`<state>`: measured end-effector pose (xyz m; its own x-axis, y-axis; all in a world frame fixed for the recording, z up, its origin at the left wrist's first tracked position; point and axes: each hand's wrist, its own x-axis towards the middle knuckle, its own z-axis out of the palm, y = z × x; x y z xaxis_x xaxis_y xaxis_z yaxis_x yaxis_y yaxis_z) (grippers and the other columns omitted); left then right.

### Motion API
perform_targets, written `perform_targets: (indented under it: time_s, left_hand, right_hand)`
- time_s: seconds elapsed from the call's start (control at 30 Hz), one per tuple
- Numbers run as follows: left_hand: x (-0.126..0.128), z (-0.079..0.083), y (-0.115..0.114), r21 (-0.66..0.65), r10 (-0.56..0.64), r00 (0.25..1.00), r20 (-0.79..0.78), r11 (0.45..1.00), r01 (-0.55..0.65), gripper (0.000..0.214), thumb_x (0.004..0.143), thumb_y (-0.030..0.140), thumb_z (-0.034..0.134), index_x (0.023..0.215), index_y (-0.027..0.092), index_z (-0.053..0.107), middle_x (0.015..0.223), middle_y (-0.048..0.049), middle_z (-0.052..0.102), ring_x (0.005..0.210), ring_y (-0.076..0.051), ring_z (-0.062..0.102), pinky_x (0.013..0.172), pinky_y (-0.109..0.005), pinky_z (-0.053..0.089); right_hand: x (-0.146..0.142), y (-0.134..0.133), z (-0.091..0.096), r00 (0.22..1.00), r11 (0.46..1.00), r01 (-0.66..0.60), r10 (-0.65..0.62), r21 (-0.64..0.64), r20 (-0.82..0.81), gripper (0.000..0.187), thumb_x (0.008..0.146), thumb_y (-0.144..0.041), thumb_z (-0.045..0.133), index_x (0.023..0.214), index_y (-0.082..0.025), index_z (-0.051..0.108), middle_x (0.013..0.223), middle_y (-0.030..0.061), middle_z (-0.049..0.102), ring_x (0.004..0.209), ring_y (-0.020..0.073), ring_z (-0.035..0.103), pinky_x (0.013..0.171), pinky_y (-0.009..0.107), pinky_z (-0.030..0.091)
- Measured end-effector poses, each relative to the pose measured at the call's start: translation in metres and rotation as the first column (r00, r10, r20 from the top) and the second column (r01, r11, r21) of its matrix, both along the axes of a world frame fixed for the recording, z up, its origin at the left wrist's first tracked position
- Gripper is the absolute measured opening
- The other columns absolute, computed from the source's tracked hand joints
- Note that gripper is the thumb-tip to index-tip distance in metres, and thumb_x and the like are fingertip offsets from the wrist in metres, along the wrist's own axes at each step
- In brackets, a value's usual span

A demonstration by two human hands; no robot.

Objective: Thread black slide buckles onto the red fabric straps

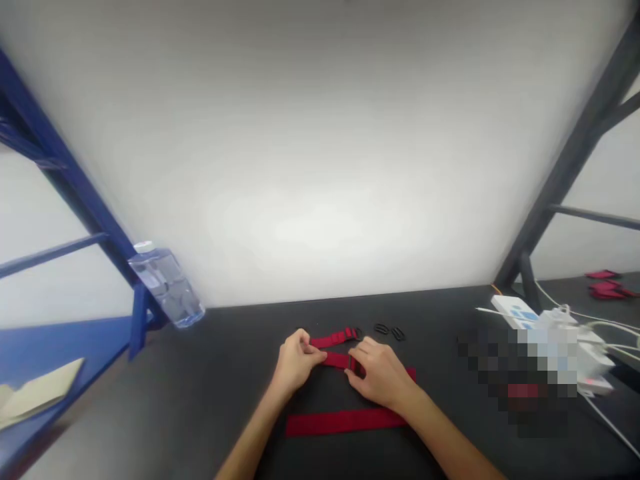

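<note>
A red webbing strap lies on the dark table in front of me, and both my hands grip it. My left hand pinches its left part, fingers closed. My right hand is closed on the strap's right part, near a small black buckle. Another stretch of red strap with a black ring at its end lies just behind my hands. A flat length of red webbing lies nearer to me, between my forearms.
Two loose black buckles lie behind my right hand. A clear water bottle stands at the back left beside a blue frame. White power strips and cables sit at the right, with more red pieces beyond. A white wall rises behind.
</note>
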<state>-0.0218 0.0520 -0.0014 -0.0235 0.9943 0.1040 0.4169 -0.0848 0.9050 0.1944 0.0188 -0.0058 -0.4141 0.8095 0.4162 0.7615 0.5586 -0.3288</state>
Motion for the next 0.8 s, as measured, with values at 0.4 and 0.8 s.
perform_targets:
  time_s: [0.4,0.8]
  left_hand:
    - [-0.004,0.007,-0.002,0.023,0.093,0.973,-0.213,0.996,-0.09,0.041,0.058,0.014,0.073,0.064,0.024,0.033,0.053,0.0043,0.066,0.052,-0.016,0.058,0.051,-0.021,0.032]
    - [-0.008,0.008,-0.005,0.158,0.078,0.968,-0.24,0.987,-0.041,0.031,0.06,0.015,0.076,0.074,0.022,0.05,0.062,0.0057,0.058,0.058,-0.015,0.053,0.057,-0.022,0.032]
  right_hand:
    - [0.006,0.01,-0.002,0.998,1.0,0.025,-0.024,0.015,-0.057,0.023,0.082,-0.022,0.061,0.104,-0.02,0.068,0.09,0.0075,0.07,0.092,0.0258,0.056,0.085,0.04,0.044]
    - [0.027,0.011,-0.002,0.966,0.995,-0.004,-0.021,-0.099,-0.258,0.025,0.075,-0.024,0.073,0.099,-0.022,0.066,0.095,0.0062,0.067,0.093,0.0244,0.059,0.082,0.037,0.049]
